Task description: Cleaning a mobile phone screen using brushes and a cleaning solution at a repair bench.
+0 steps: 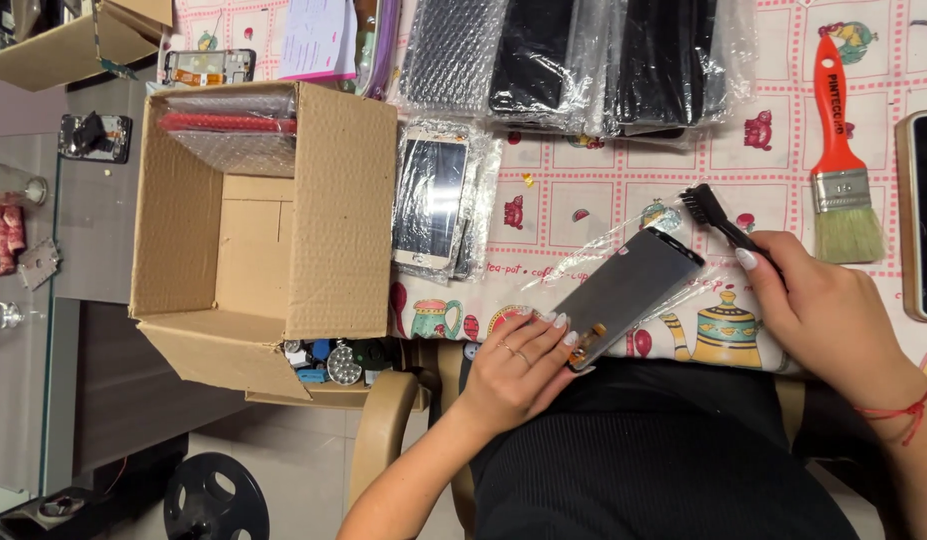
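Open cardboard box (283,200) at nine o'clock, corrugated brown, flaps spread; inside, at its twelve o'clock wall, a red flat piece (228,122) and a bubble-wrapped panel (238,148), with bare cardboard floor below. Under the box, at six o'clock of it, a jumble of small parts (328,360), blue and metallic, too small to tell apart.

Tabletop (573,190) spread with a cloth of pink squares and teapot drawings. At twelve o'clock, a row of dark panels in bubble wrap (573,60), glossy and crinkled. Just left of centre, a stack of pale-fronted phone screens in clear sleeves (433,200), lying flat beside the box wall.

Near centre, at five o'clock of that stack, a grey rectangular phone screen (623,290), matte, tilted with its upper end toward one o'clock, resting on a loose clear plastic sleeve (593,245) at the tabletop's near edge. Left hand (513,365) closed on the screen's lower end, fingertips pinching the corner by a small orange flex strip. Right hand (823,310) at three o'clock, clamped around the handle of a small black brush (708,212), bristle head just above the screen's upper corner; touching or not, cannot tell.

At two o'clock, an orange-handled paintbrush (838,160) with a metal ferrule and pale bristles, lying flat. At the right edge, part of a dark slab in a tan frame (923,215).
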